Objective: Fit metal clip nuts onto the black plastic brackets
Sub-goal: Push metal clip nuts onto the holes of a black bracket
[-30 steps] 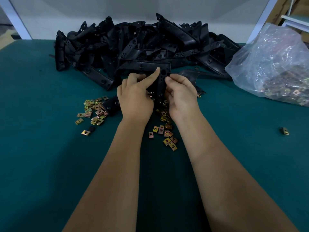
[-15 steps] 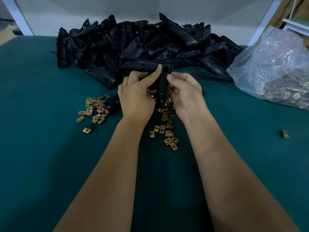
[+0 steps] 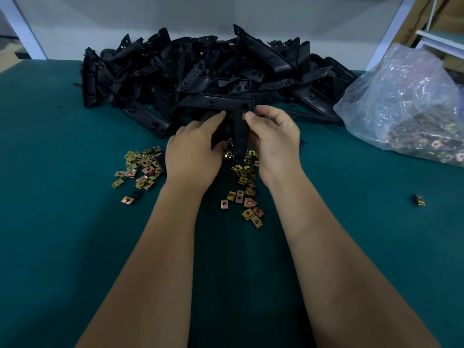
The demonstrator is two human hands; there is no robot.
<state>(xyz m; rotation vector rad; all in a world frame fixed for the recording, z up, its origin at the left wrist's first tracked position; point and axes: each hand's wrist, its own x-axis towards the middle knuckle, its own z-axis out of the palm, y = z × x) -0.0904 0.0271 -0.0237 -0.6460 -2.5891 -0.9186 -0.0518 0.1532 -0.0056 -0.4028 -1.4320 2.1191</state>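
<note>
Both my hands are on one black plastic bracket (image 3: 240, 136), held upright just above the bench (image 3: 62, 234) in front of the big pile. My left hand (image 3: 193, 156) wraps the left edge, fingers curled round it with the index stretched up toward the top. My right hand (image 3: 275, 144) pinches near the top right edge, thumb tip pressed against what looks like a small brassy clip nut (image 3: 244, 116) there, though it's mostly hidden so I can't swear to it.

The bracket is matte, flat and strip-like, with a crosspiece at the top and a round hole near its end.

Counts: one heap of black brackets (image 3: 213, 76) at the back, way too tangled to count, all the same dull moulded plastic with little holes. Two loose scatters of clip nuts: the left group (image 3: 140, 169) is a couple dozen or so, the right group (image 3: 247, 194) about the same, running from under my hands toward me. They're small folded squares of yellowish-gold plated metal, slightly iridescent, each with a hole. One lone clip nut (image 3: 418, 200) sits far off to the right.

One crinkly clear plastic bag (image 3: 406, 96) at the right holds loads more nuts. The bench top is a dark teal mat.
</note>
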